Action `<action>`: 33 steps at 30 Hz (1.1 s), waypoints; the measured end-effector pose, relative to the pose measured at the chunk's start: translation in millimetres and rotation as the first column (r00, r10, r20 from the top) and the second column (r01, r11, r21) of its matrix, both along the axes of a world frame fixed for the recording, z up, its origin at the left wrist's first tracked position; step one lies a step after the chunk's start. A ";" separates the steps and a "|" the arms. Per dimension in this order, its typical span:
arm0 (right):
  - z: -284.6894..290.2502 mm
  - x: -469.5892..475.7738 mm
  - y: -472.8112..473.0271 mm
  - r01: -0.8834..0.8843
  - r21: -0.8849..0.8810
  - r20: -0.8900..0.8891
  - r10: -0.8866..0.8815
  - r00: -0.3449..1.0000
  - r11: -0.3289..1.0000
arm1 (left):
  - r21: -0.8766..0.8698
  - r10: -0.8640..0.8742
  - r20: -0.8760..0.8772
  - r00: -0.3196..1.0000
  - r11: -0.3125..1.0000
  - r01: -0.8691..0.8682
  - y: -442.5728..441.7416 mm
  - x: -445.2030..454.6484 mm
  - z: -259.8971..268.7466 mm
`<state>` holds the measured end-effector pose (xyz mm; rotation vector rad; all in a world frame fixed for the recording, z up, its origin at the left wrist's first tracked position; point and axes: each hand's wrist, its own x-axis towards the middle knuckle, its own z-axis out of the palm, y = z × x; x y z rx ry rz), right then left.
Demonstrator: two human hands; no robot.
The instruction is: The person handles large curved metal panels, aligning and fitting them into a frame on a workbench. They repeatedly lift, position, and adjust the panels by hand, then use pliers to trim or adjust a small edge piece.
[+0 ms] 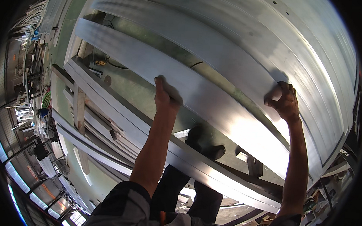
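Observation:
Several long, flat metal profiles lie side by side across the view. My left hand (167, 92) is at the near edge of a wide metal profile (197, 89), its thumb pointing up and its fingers partly hidden; whether it grips the edge is unclear. My right hand (283, 100) is over the neighbouring metal profile (216, 60), near the edge of the stacked metal panels (307, 73). Its thumb and fingers curve towards each other around a gap, with nothing visible between them. Bright glare covers the metal beside it.
Nearer my body runs a long grooved metal beam (108, 100). More metal bars (98, 124) and an upright post (79, 105) stand at the lower left. My shoes (215, 152) show on the floor between the profiles. Scrap and offcuts (319, 204) lie at the lower right.

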<state>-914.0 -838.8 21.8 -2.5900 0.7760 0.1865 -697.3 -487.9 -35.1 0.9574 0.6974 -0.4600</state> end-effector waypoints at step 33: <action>369.5 -130.8 207.5 0.139 0.363 -0.349 -0.004 0.937 0.921 | -0.365 0.023 0.037 0.999 0.931 -0.008 183.2 -169.8 193.5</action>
